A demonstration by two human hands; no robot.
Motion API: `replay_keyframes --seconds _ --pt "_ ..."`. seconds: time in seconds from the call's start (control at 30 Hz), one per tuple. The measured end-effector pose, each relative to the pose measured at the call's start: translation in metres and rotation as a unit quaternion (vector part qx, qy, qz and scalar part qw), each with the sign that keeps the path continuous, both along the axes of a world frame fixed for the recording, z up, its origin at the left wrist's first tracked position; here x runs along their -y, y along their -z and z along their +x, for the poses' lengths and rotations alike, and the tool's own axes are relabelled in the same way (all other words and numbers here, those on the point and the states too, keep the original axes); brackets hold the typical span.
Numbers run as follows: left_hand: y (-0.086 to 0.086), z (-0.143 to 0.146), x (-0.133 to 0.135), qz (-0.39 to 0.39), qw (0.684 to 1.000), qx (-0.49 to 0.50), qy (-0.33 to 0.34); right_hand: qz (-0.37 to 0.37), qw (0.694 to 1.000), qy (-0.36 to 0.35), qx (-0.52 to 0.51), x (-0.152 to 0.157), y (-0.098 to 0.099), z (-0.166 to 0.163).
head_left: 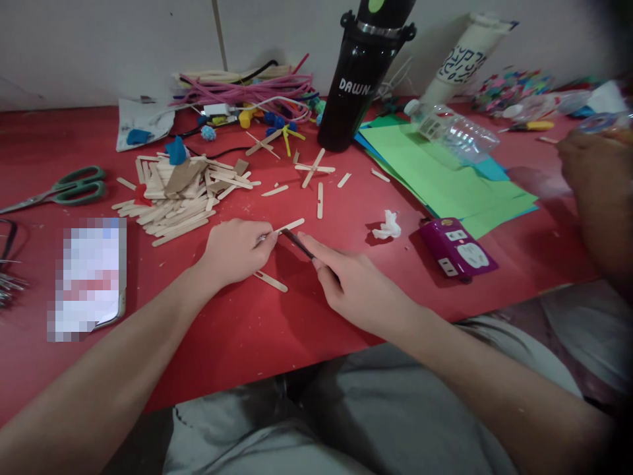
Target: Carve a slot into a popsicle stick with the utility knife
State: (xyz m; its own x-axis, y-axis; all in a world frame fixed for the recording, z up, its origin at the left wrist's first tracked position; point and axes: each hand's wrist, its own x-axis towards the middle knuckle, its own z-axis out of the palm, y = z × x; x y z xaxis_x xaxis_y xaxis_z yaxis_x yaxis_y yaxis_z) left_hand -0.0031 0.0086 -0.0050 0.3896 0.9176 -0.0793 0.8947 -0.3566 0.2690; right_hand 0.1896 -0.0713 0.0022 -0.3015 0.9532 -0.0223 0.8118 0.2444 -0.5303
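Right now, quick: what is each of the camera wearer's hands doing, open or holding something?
Left hand: closed, holding a wooden stick.
Right hand: closed, holding a slim dark tool.

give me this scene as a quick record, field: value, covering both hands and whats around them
surface: red table
left hand: holds a wooden craft stick
right hand: holds a slim dark tool, exact type unclear, its tip close by the stick
near hands: notched stick, lying flat
left side: green-handled scissors, craft stick pile
back: black DAWN bottle, upright
right side: green paper sheets, clear plastic bottle lying on them, purple power adapter
far right: another person's hand
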Motion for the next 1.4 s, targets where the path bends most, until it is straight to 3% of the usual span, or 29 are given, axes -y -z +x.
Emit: replay_keyframes --seconds 0.4,0.8,1.4 --pt "-0.0012 -0.0015 -0.0003 -0.005 1.000 0.004 0.001 -0.011 1.000 -0.010 0.018 0.0006 -0.0015 -0.0004" --pt "-0.0001 -0.0012 -0.0002 -0.006 1.000 0.020 0.000 0.004 0.999 0.006 -0.036 0.0001 0.0013 0.0032" --pt "-0.0027 -0.0005 0.0001 0.001 1.000 -0.001 0.002 -0.005 1.000 -0.007 0.023 0.0010 -0.0036 0.0001"
